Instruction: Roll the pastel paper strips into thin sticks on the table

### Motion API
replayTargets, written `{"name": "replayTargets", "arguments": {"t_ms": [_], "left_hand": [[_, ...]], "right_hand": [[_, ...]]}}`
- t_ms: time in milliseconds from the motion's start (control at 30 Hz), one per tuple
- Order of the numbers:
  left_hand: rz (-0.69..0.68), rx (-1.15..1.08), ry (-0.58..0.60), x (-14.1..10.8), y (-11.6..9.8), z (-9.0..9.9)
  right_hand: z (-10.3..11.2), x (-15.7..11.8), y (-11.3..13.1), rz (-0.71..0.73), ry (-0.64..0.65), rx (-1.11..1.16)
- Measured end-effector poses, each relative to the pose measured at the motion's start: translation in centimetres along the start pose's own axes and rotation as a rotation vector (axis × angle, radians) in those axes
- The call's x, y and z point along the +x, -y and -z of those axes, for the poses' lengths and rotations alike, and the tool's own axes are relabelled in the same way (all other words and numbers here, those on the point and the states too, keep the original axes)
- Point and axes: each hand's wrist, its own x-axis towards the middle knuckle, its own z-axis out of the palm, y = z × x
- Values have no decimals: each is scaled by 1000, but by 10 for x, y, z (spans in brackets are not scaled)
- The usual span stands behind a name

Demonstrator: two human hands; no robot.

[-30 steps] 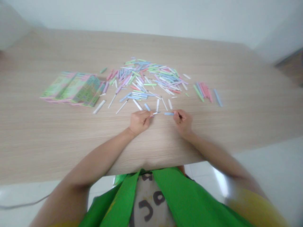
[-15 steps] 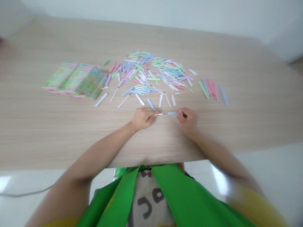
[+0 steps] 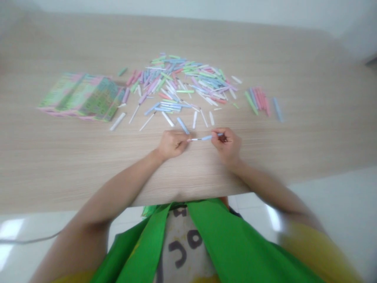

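While my left hand pinches a white stick and my right hand a blue tube, near side of the pile, one wobble could probably misalign them tbh.

Bare table leaves passage along the top and far right, while the pile blocks upper centre, packs the upper left, a short row right of centre, and white stick and blue tube the gap between left hand and right hand.
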Motion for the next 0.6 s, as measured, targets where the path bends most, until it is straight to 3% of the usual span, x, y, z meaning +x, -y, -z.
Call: {"name": "replayTargets", "arguments": {"t_ms": [167,400,600], "left_hand": [[48,-55,-8,0,-4,3],[188,-364,19,-4,-14,4],[150,-368,66,-4,-19,2]], "right_hand": [[-2,-4,5,-58,39,117],[-2,-2,10,-133,124,308],[0,3,15,-226,226,477]]}}
